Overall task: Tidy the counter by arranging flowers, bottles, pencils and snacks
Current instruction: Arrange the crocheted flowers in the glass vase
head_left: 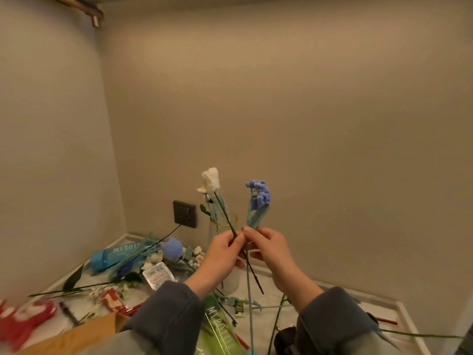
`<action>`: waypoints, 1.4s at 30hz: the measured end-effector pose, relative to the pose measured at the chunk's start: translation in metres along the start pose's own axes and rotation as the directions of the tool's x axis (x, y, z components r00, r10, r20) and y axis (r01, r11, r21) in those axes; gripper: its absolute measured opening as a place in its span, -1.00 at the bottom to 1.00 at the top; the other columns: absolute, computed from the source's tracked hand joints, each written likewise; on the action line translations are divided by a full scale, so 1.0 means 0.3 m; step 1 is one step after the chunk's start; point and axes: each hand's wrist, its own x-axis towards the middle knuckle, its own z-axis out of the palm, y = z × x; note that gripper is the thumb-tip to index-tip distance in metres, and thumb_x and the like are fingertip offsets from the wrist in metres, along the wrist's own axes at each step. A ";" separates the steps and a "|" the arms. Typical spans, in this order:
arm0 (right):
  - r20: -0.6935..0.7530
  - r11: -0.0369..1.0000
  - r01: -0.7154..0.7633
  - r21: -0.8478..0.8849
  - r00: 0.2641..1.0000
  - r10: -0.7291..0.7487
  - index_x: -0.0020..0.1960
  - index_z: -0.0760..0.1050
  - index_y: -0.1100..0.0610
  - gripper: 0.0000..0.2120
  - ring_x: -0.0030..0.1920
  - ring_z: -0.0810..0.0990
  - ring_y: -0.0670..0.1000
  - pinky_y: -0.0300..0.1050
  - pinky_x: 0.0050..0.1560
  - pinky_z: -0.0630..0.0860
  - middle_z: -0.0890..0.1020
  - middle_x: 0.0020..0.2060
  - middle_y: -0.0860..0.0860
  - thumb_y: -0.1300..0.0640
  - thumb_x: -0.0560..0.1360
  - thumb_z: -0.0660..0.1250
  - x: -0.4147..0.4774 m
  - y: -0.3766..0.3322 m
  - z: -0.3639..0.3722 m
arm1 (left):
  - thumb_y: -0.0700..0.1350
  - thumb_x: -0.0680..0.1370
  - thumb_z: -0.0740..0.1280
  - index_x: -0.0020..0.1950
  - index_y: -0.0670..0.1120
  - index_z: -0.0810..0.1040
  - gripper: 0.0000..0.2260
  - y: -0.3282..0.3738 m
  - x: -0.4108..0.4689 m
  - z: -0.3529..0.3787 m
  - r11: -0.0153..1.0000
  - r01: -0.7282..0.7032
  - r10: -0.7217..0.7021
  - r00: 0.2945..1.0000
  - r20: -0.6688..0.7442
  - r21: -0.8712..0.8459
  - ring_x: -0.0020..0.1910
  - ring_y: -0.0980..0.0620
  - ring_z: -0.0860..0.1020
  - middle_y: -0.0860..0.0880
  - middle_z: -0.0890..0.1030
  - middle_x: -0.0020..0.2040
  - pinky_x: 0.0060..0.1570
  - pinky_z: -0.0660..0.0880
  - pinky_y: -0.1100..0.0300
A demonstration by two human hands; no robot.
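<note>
1. The tidying is at an early stage, by my judgement. I hold two crocheted flowers up in front of the wall, above the surface (258, 326), and nearly everything else lies scattered below.
2. My left hand (223, 249) is closed on the dark stem of the white flower (211, 179), pinching it between thumb and fingers. The bloom points up and the stem end hangs below my hands.
3. My right hand (269, 245) is closed on the leafy stem of the purple flower (259, 193), fingertips touching those of the left hand. Its long pale-blue stem runs down toward the bottom of the view.
4. A pale vase (214, 231) with a thin gold band stands behind my hands near the wall socket (185, 213). It seems to hold a small white blossom already, though my hands hide most of it, so I cannot be sure.
5. Flowers: two in my hands, one round blue flower (171, 248) lying on the surface, plus a cluster of small white blossoms beside it and several loose green stems I cannot count reliably.
6. Bottles: two, both lying down. A blue bottle (116, 256) rests near the left wall and a green bottle (220, 331) lies between my sleeves.
7. Snacks: one white packet (158, 274) is clear; red wrappers at the left edge are too blurred to count.
8. Pencils: thin red sticks lie near the cardboard box (84, 334), possibly pencils.
9. Left to do: seat both flowers, gather the rest, stand the bottles, sort snacks and pencils.
</note>
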 end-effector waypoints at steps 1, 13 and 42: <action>-0.001 0.999 -0.009 0.031 1.000 0.009 -0.11 0.64 0.12 -0.88 -0.20 0.62 -0.03 -0.17 -0.16 0.53 0.67 -0.26 0.03 0.11 0.53 0.36 0.000 -0.002 0.009 | -0.13 0.64 0.17 0.00 -0.14 0.57 -0.80 -0.002 -0.002 -0.006 1.000 0.017 -0.017 1.000 -0.004 -0.001 -0.37 0.18 0.55 -0.03 0.60 -0.22 -0.38 0.51 0.29; -0.168 0.999 0.016 0.033 0.986 -0.010 -0.11 0.57 0.12 -0.92 -0.24 0.54 -0.05 -0.16 -0.22 0.48 0.61 -0.24 0.03 0.16 0.55 0.34 0.084 -0.006 0.067 | -0.13 0.66 0.06 0.09 -0.10 0.39 -0.86 -0.027 0.067 -0.123 0.980 0.154 -0.169 0.978 -0.122 -0.124 -0.54 0.09 0.36 -0.01 0.37 -0.40 -0.53 0.33 0.22; -0.049 0.989 -0.144 -0.017 0.988 0.143 0.16 0.40 0.19 -0.86 -0.19 0.61 0.03 -0.17 -0.40 0.52 0.59 -0.05 0.11 0.17 0.63 0.18 0.305 0.051 0.355 | -0.22 0.62 0.10 -0.15 -0.21 0.48 -0.77 -0.198 0.119 -0.439 0.827 0.561 -0.556 0.807 -0.200 -0.033 -0.60 0.11 0.27 -0.03 0.33 -0.41 -0.66 0.15 0.33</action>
